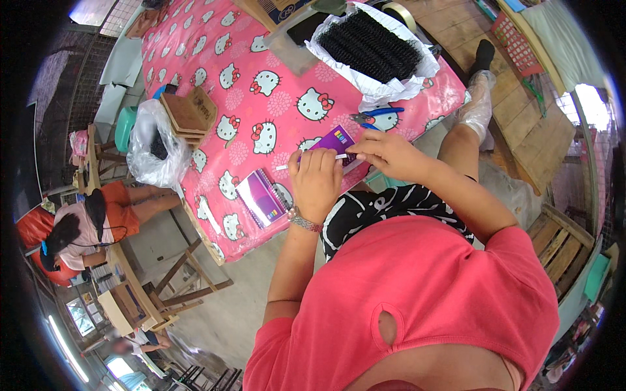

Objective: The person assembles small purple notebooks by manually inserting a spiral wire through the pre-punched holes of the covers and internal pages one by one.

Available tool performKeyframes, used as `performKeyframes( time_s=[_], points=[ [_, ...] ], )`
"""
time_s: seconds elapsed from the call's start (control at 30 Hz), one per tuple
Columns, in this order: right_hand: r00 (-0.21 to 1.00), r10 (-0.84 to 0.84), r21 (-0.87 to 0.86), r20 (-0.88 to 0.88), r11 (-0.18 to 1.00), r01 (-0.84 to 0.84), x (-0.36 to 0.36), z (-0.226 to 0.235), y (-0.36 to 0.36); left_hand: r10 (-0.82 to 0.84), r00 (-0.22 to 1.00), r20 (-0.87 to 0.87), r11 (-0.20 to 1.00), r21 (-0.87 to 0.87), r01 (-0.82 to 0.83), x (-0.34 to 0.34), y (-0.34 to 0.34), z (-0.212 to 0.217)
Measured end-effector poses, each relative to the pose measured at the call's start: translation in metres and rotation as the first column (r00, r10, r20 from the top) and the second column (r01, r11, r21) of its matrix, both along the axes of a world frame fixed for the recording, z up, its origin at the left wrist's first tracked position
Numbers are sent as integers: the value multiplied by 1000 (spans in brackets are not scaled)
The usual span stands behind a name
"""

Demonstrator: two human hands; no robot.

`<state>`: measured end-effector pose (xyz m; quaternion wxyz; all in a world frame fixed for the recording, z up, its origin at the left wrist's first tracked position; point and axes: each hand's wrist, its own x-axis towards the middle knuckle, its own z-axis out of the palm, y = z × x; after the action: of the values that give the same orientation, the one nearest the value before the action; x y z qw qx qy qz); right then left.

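Note:
At the near edge of the table lies a purple notebook (334, 138), partly covered by my hands. My left hand (316, 179) is closed over a thin white stick (283, 167) that runs across the notebook and pokes out on both sides of the fingers. Beside it my right hand (390, 155) pinches at the notebook's right edge, by the stick's right end. A dark bit shows under those fingertips, too small to name. Just beyond lie blue-handled pliers (385, 111). To the left rests a second purple notebook (261, 199) with a spiral binding.
A paper-lined box of black coils (368, 49) stands at the far right of the pink table cover (287, 81). Wooden boards (186, 114) and a clear plastic bag (156, 140) sit at the left edge. A person (81, 225) bends over another bench at left.

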<state>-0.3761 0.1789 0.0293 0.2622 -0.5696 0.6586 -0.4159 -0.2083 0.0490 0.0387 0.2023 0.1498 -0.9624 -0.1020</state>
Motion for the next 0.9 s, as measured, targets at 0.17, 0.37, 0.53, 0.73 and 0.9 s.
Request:
performKeyframes(
  time_s=[0.17, 0.37, 0.53, 0.73, 0.9],
  points=[
    [997, -22, 32, 68, 999, 20, -1, 19, -1, -3, 999, -44, 1000, 27, 4, -3, 6, -4],
    [999, 10, 284, 48, 959, -23, 1, 39, -4, -20, 999, -36, 1000, -8, 19, -6, 10, -7],
    [989, -2, 50, -148, 999, 9, 7, 42, 1, -38, 999, -34, 999, 36, 39, -5, 9, -5],
    [987, -10, 90, -159, 996, 24, 12, 38, -1, -44, 999, -29, 998, 50, 46, -4, 7, -3],
    [991, -1, 282, -133, 959, 39, 8, 39, -9, -43, 998, -39, 994, 99, 46, -4, 6, -2]
  ],
)
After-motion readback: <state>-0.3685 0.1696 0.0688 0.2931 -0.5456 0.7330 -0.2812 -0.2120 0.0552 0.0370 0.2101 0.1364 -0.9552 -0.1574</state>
